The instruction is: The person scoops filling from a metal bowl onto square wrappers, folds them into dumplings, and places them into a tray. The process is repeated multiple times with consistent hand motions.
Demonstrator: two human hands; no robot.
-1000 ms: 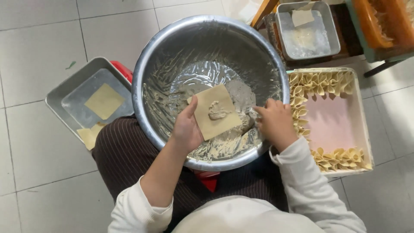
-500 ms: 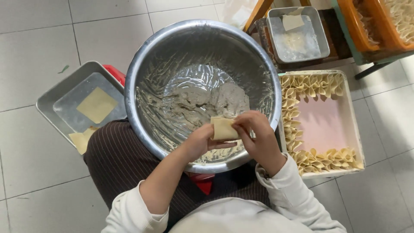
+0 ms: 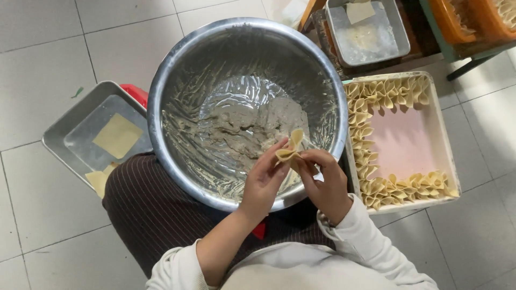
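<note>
One large round steel bowl [image 3: 215,64], smeared with grey filling, sat on the person's lap. Beside it lay a white rectangular tray [image 3: 449,161] lined with folded dumplings. Above the bowl's near rim, the left hand [image 3: 263,182] and right hand [image 3: 325,185] together pinched a small pale folded dumpling wrapper [image 3: 290,150].

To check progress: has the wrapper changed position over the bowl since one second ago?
Yes. The wrapper, flat above the bowl's centre then, is now folded near its lower rim.
</note>
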